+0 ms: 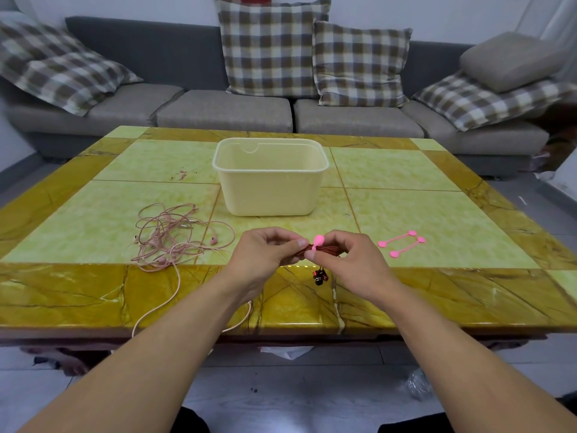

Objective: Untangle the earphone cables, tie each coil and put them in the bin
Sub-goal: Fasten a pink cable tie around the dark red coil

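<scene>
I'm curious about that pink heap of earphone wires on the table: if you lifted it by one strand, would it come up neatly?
Probably not. The pink wires lie in loose crossing loops, so they look floppy and likely to drag up as one snagged clump. One strand already hangs over the table edge, so a tug might slide the whole light heap.

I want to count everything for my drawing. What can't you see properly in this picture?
- Red cable coil, head view: mostly hidden by the left hand and right hand.
- Pink tie: only its ends show between the fingers.
- Bin: its near wall hides the floor inside.
- Pink cable tangle: too thin to count the sets.
</scene>
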